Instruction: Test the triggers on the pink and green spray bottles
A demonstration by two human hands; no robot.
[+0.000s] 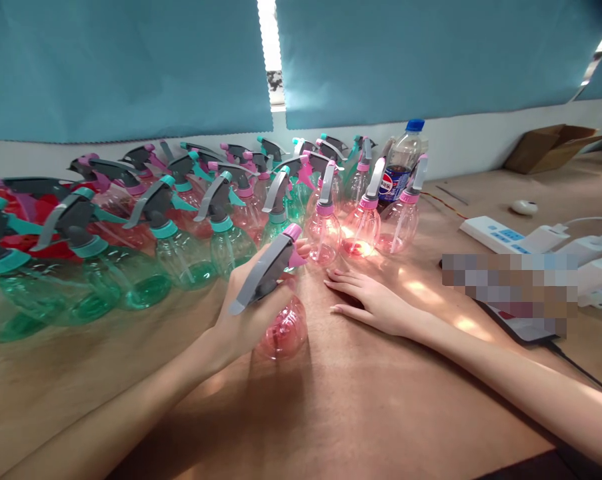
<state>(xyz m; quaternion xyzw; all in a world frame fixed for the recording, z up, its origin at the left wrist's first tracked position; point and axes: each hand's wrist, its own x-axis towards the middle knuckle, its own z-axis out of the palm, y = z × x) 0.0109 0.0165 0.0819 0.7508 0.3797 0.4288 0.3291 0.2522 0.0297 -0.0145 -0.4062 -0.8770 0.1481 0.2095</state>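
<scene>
My left hand [248, 310] is wrapped round the neck of a pink spray bottle [283, 330] with a grey and pink trigger head. The bottle is upright, its base at or near the tabletop. My right hand [368, 300] lies flat on the wooden table [361, 413], fingers stretched toward the left and holding nothing. Just beyond the hands stand a clear pink spray bottle [325, 233] and two more pink ones beside it. To the left is a row of green spray bottles [183, 260] with grey and turquoise heads.
More spray bottles crowd along the wall behind. A cola bottle [398, 163] with a blue cap stands at the back. On the right are a power strip [495, 233] with plugged-in chargers, a phone-like device [523, 327] partly blurred, a white mouse-shaped object [524, 207] and a cardboard box [541, 150].
</scene>
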